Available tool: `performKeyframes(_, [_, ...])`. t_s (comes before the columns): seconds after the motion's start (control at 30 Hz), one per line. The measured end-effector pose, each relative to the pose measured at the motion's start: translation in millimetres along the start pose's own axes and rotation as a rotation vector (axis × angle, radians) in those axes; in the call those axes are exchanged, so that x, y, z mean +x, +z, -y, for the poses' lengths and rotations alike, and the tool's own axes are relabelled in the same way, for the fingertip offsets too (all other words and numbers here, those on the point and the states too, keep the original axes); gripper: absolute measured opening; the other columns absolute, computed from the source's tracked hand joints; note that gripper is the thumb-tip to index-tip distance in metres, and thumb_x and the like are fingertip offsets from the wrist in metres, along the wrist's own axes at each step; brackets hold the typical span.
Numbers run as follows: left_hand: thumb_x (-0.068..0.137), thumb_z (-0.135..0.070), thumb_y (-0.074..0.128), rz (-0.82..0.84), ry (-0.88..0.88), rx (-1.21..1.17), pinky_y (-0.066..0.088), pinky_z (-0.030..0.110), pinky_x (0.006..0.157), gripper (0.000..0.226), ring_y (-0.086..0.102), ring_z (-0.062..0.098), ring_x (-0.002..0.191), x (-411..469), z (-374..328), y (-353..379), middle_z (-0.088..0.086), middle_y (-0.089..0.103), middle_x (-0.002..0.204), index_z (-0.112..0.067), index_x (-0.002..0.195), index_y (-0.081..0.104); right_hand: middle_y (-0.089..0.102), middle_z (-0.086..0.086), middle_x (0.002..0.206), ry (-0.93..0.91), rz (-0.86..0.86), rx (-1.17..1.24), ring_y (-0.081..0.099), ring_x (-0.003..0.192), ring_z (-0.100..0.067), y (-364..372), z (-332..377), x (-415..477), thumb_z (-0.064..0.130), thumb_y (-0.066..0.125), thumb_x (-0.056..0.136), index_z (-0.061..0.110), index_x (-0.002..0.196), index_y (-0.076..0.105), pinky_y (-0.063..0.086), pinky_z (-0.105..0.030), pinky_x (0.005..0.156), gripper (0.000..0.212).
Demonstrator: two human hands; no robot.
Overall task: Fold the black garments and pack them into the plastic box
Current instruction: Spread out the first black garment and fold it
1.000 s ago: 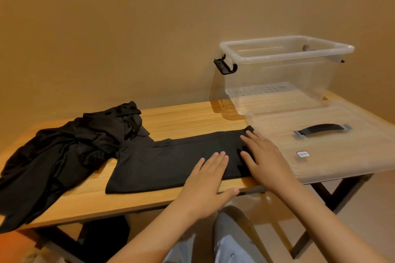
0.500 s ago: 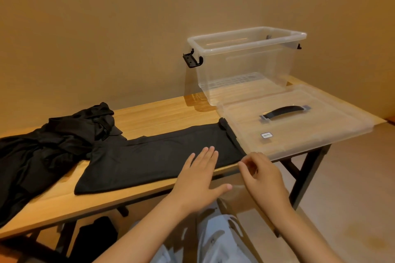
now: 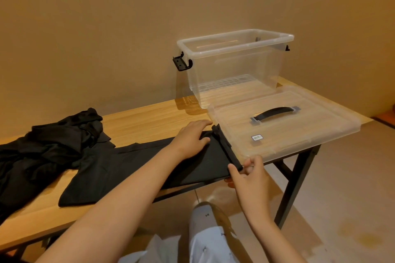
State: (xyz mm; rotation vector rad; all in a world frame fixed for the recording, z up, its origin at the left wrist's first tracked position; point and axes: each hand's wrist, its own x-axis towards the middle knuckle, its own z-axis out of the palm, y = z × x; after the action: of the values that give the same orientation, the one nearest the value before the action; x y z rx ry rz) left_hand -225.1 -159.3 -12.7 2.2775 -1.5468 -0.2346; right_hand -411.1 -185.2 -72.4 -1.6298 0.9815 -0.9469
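A black garment lies flattened in a long strip along the table's front edge. My left hand grips its far right corner, thumb curled over the cloth. My right hand pinches the near right corner at the table's edge, next to the lid. A crumpled pile of black garments lies at the left end of the table. The clear plastic box stands open and empty at the back right.
The wooden table stands against a tan wall. The box's clear lid with a black handle lies flat at the right end, overhanging the front edge. My light trousers show below the table.
Both hands have left the flat middle of the garment and taken hold of its right end: the left moved to the far corner, the right to the near corner.
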Motion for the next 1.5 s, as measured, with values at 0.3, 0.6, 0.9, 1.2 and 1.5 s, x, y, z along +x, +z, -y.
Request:
performKeyframes(0.3, [0.084, -0.001, 0.059, 0.011, 0.220, -0.047, 0.042, 0.036, 0.102, 0.053, 0.044, 0.012, 0.123, 23.4, -1.1, 15.3, -0.005, 0.052, 0.129, -0.030, 0.128, 0.057, 0.058, 0.009, 0.081, -0.157, 0.028, 0.038, 0.057, 0.080, 0.002, 2.7, 6.1, -0.6, 0.012, 0.067, 0.088, 0.033, 0.090, 0.049, 0.045, -0.009, 0.064, 0.029])
performKeyframes(0.6, [0.081, 0.003, 0.061, 0.022, 0.334, -0.076, 0.035, 0.040, 0.105, 0.050, 0.037, 0.012, 0.121, 19.8, 1.6, 14.0, -0.008, 0.046, 0.128, -0.038, 0.111, 0.065, 0.058, 0.017, 0.084, -0.195, 0.190, 0.287, 0.061, 0.082, -0.004, 3.0, 15.8, 6.5, -0.007, 0.063, 0.084, 0.020, 0.090, 0.051, 0.048, -0.015, 0.071, 0.030])
performKeyframes(0.9, [0.085, -0.009, 0.063, -0.045, 0.374, 0.172, 0.023, 0.031, 0.106, 0.021, 0.029, 0.013, 0.135, 31.2, 4.2, -20.6, -0.007, 0.045, 0.143, -0.026, 0.097, 0.066, 0.051, 0.009, 0.077, -0.215, 0.153, 0.346, 0.052, 0.071, -0.003, -0.4, 26.5, 14.1, -0.010, 0.061, 0.083, 0.027, 0.086, 0.050, 0.046, -0.013, 0.066, 0.039])
performKeyframes(1.2, [0.091, -0.009, 0.059, -0.069, 0.346, 0.153, 0.045, 0.034, 0.093, 0.017, 0.053, 0.016, 0.108, 78.6, -22.7, -50.6, -0.002, 0.065, 0.113, -0.019, 0.101, 0.068, 0.057, 0.004, 0.091, -0.221, -0.088, 0.320, 0.063, 0.083, 0.000, -17.9, 38.7, 53.8, -0.003, 0.061, 0.088, 0.020, 0.101, 0.053, 0.050, -0.010, 0.068, 0.028])
performKeyframes(1.5, [0.092, 0.000, 0.054, 0.060, 0.345, 0.136, 0.047, 0.030, 0.083, 0.021, 0.055, 0.015, 0.093, 100.3, -35.1, -74.6, -0.004, 0.060, 0.097, -0.016, 0.100, 0.066, 0.063, 0.011, 0.102, -0.198, -0.139, 0.260, 0.061, 0.092, 0.006, -25.1, 44.4, 77.5, 0.008, 0.063, 0.090, 0.026, 0.115, 0.062, 0.049, -0.007, 0.075, 0.031])
